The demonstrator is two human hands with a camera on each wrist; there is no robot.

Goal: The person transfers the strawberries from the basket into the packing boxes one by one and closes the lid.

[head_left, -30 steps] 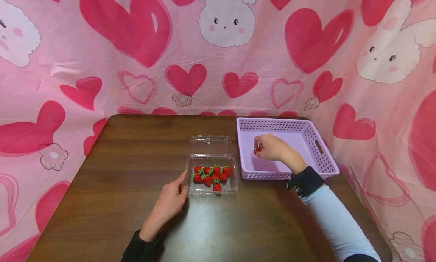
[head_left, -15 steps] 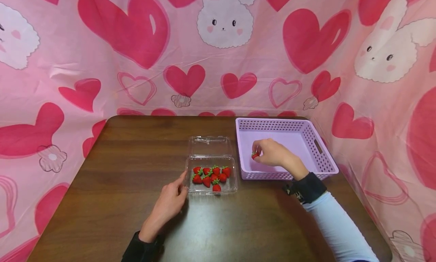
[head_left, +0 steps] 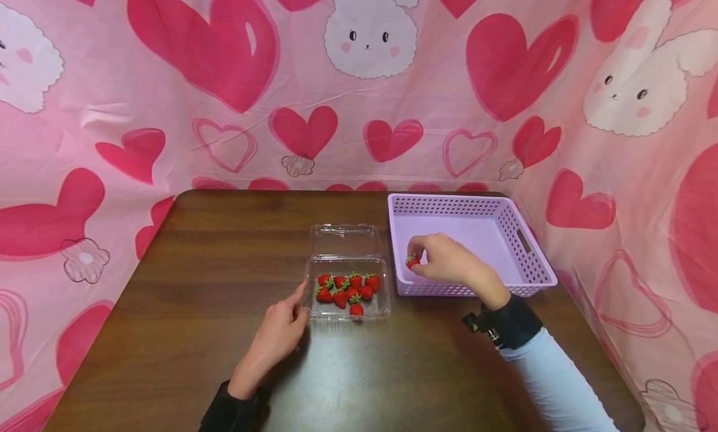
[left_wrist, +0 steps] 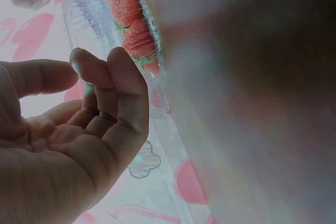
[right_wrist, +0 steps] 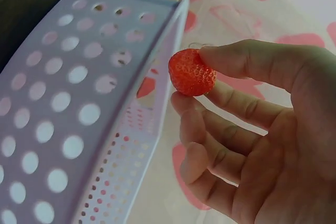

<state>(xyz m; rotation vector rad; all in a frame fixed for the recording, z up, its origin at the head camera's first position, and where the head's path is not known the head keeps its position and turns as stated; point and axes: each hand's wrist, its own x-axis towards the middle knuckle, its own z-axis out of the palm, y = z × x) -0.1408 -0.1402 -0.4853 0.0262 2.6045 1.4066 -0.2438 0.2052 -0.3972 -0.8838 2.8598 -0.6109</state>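
Observation:
My right hand (head_left: 443, 257) pinches a red strawberry (right_wrist: 191, 72) between thumb and fingers, over the left part of the lilac basket (head_left: 477, 289). In the right wrist view the fruit is close to the basket's perforated wall, and the other fingers bend loosely below it. Left of the basket stands a clear plastic clamshell box (head_left: 387, 304) with its lid (head_left: 345, 239) folded back. Several strawberries (head_left: 353, 283) with green tops lie in the box. The left hand (head_left: 278, 326) rests at the box's left edge, its index finger extended along it and nothing visible in the palm.
A dark brown wooden table (head_left: 224, 264) bears the box and basket. Pink cloth (head_left: 348, 133) with hearts and rabbits hangs behind the table and at both sides. The basket's right wall has a handle slot (head_left: 524, 241).
My right hand has moved left and slightly nearer to me with the strawberry, towards the basket's left wall. The left hand and the box stay in place.

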